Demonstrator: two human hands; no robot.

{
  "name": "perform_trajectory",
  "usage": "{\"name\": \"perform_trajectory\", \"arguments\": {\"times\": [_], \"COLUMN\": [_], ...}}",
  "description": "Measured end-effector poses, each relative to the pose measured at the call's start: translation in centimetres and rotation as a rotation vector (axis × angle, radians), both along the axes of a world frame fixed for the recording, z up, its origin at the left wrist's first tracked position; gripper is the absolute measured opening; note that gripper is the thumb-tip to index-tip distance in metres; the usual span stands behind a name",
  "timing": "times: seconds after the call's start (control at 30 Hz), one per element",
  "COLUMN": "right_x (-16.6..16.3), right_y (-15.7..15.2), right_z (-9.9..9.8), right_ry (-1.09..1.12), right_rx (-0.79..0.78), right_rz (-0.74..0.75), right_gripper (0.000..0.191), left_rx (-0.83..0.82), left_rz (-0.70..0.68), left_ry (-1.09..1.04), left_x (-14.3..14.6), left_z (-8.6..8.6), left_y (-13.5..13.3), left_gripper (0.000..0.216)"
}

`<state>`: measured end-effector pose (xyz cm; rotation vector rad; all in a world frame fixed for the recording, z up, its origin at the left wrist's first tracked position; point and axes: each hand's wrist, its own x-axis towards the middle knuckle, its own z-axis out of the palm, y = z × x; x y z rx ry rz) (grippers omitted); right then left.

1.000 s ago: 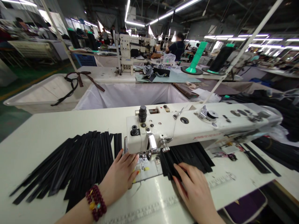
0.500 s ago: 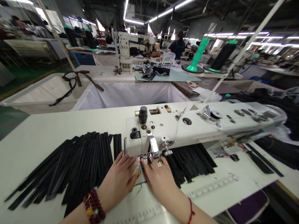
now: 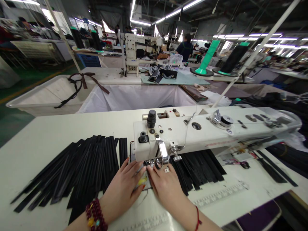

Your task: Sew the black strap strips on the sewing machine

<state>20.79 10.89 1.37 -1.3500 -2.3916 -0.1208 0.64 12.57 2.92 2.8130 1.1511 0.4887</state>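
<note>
My left hand [image 3: 126,181] lies palm down on the bed of a white sewing machine [image 3: 192,128], fingers stretched forward and thumb apart. Its fingertips are close to the presser foot and needle area. My right hand [image 3: 163,183] rests flat on the other side, fingers reaching under the machine head beside the metal thread guard [image 3: 163,152]. The fingertips of both hands nearly meet there. Any piece beneath them is hidden by the hands and machine head. A fan of black strips [image 3: 89,166] spreads left of my left hand; more black strips [image 3: 199,171] lie right of my right hand.
A ruler tape [image 3: 216,194] is stuck to the white table [image 3: 72,123]. Small scissors [image 3: 244,164] lie under the machine arm. Beyond the table are a cloth-lined bin [image 3: 125,96], another sewing machine [image 3: 132,53] and thread cones [image 3: 209,56]. A person [image 3: 185,48] stands farther back.
The whole view has shifted slightly to the right. Both hands stay at the needle area in nearly the same pose, with only small finger movement.
</note>
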Motion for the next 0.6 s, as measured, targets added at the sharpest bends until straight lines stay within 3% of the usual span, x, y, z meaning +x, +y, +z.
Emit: {"name": "perform_trajectory", "arguments": {"times": [0.6], "right_x": [0.06], "right_y": [-0.05], "right_z": [-0.08], "right_ry": [0.072], "right_rx": [-0.018], "right_rz": [0.022], "right_gripper": [0.026], "left_rx": [-0.041], "left_rz": [0.033], "left_ry": [-0.038], "left_x": [0.27], "left_z": [-0.12], "left_y": [0.08], "left_gripper": [0.031]}}
